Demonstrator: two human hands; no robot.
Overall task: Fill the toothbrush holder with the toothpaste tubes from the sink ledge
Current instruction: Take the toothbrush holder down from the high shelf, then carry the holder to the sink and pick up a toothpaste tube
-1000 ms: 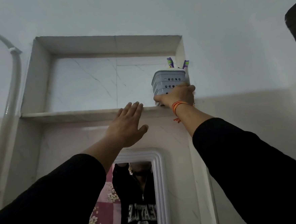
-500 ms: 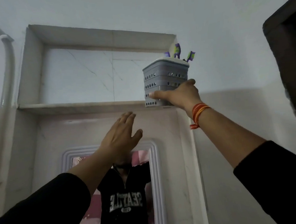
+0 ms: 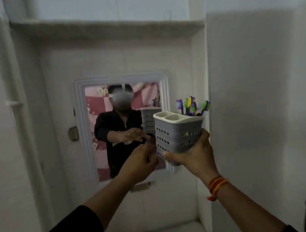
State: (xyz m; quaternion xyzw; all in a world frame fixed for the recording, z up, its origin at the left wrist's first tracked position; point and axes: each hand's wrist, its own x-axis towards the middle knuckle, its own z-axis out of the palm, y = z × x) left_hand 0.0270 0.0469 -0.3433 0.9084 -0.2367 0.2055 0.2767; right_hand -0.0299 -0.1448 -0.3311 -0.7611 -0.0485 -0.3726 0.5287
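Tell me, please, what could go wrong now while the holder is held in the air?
The right hand grips the toothbrush holder low, alone, with the left hand only beside it, so it might slip. The toothbrushes all lean in one end compartment; tilting could spill them.

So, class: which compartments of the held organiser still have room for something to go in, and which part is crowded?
The grey holder, gripped by the right hand, has two empty white-rimmed compartments on its left side. Its right end is crowded with purple and green toothbrushes. The left hand hovers beside its lower left wall.
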